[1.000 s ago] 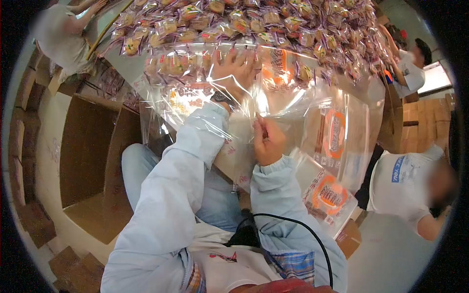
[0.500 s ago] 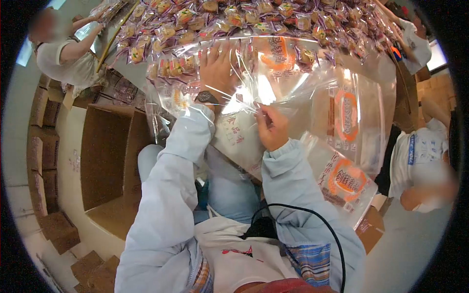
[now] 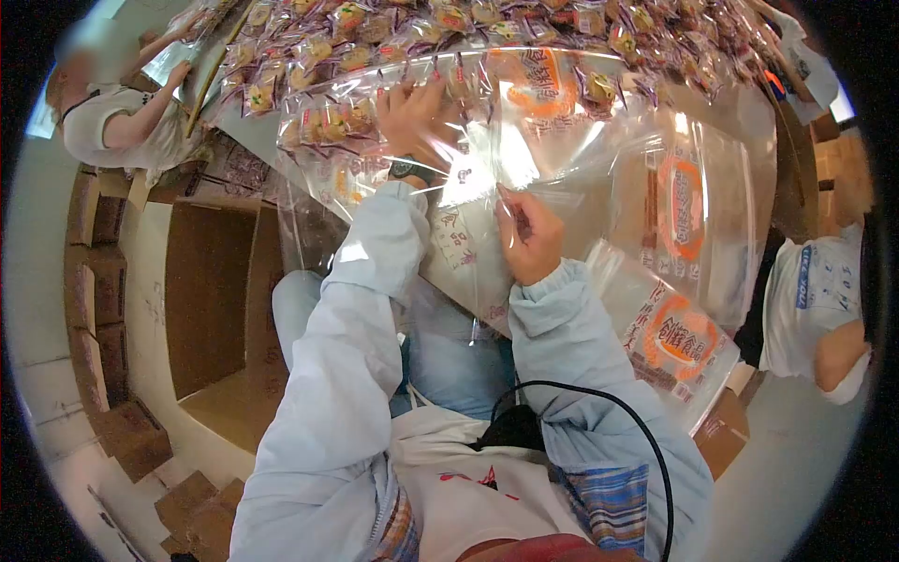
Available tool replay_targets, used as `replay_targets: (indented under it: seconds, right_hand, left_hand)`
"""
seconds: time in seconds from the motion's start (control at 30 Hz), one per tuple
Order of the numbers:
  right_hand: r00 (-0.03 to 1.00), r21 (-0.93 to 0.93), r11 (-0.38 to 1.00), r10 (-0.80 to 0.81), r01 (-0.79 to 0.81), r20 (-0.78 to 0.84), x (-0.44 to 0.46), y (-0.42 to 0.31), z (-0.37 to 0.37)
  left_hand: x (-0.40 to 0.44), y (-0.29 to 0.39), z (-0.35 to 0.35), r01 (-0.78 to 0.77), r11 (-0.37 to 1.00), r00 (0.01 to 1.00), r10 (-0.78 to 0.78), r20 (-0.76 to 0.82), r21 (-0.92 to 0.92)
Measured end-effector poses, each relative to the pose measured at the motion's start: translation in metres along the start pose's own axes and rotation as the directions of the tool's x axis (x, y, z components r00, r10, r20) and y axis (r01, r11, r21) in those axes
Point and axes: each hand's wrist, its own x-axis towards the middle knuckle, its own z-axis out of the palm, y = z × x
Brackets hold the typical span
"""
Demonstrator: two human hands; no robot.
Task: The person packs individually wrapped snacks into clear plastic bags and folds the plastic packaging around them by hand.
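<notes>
My left hand (image 3: 412, 120) reaches forward under clear film, inside a large clear plastic bag (image 3: 468, 248). Its fingers are apart and slightly bent, close to a row of individually wrapped snacks (image 3: 332, 122) that shows through the film. A dark watch is on that wrist. With thumb and fingers pinched together, my right hand (image 3: 532, 236) grips the edge of the bag near its middle. Red print shows on a pale sheet beneath the film, and glare hides part of the plastic.
Many wrapped snacks (image 3: 449, 28) cover the far table. Printed clear bags (image 3: 682, 201) lie at right, with another printed bag (image 3: 679, 337) nearer me. An open cardboard box (image 3: 211, 309) stands left. One person (image 3: 122, 122) works at far left, another (image 3: 815, 290) is at right.
My left hand's fingers have bent from lying flat and stretched out. My right hand keeps its pinch on the film. The view has shifted slightly, and the person at left has moved an arm.
</notes>
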Motion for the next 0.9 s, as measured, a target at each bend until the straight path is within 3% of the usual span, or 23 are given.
replay_targets:
  seconds: [0.07, 0.17, 0.2, 0.3, 0.33, 0.43, 0.47, 0.57, 0.7, 0.77, 0.9]
  right_hand:
    - [1.000, 0.000, 1.000, -0.001, 0.001, -0.002, 0.001, 0.001, 0.000]
    - [0.993, 0.048, 0.992, 0.117, -0.116, -0.019, 0.001, 0.007, 0.003]
    - [0.995, 0.090, 0.991, 0.099, -0.096, -0.027, 0.001, 0.010, 0.004]
    - [0.998, 0.146, 0.988, 0.047, -0.042, -0.030, 0.000, 0.014, 0.006]
    - [1.000, 0.117, 0.993, 0.019, -0.018, -0.011, 0.001, 0.010, 0.003]
    - [0.999, 0.096, 0.995, 0.026, -0.028, 0.024, 0.000, 0.009, 0.001]
    - [0.999, 0.096, 0.995, 0.034, -0.037, 0.032, 0.002, 0.010, 0.001]
    - [1.000, 0.092, 0.996, 0.003, -0.005, 0.017, 0.003, 0.009, 0.002]
    - [0.999, 0.099, 0.994, 0.037, -0.037, 0.007, 0.001, 0.012, -0.001]
    - [0.995, 0.125, 0.987, 0.102, -0.101, 0.001, 0.001, 0.016, -0.002]
    - [0.975, -0.041, 0.977, -0.205, 0.209, 0.087, 0.005, 0.010, -0.010]
  left_hand:
    - [0.003, 0.004, -0.002, 0.061, 0.998, 0.995, -0.063, 0.072, 0.025]
    - [0.005, 0.000, 0.015, 0.052, 0.998, 0.999, -0.051, -0.016, 0.045]
    - [0.005, 0.002, 0.005, -0.003, 0.998, 1.000, 0.001, -0.024, -0.063]
    - [0.001, -0.009, -0.002, -0.102, 0.995, 0.995, 0.102, -0.009, -0.024]
    - [0.001, 0.001, -0.026, 0.015, 1.000, 0.998, -0.014, 0.065, -0.011]
    - [-0.020, -0.020, -0.043, -0.010, 0.989, 1.000, 0.009, 0.006, 0.150]
    - [-0.028, -0.036, -0.041, -0.011, 0.996, 0.999, 0.006, 0.052, 0.094]
    - [-0.033, -0.058, -0.040, -0.100, 0.954, 0.995, 0.090, 0.048, 0.284]
    - [-0.016, -0.090, -0.027, -0.193, 0.958, 0.979, 0.202, -0.020, 0.214]
    - [-0.014, -0.101, -0.033, -0.175, 0.967, 0.984, 0.163, 0.076, 0.185]
    - [-0.013, -0.114, -0.030, -0.105, 0.979, 0.985, 0.078, 0.155, 0.174]
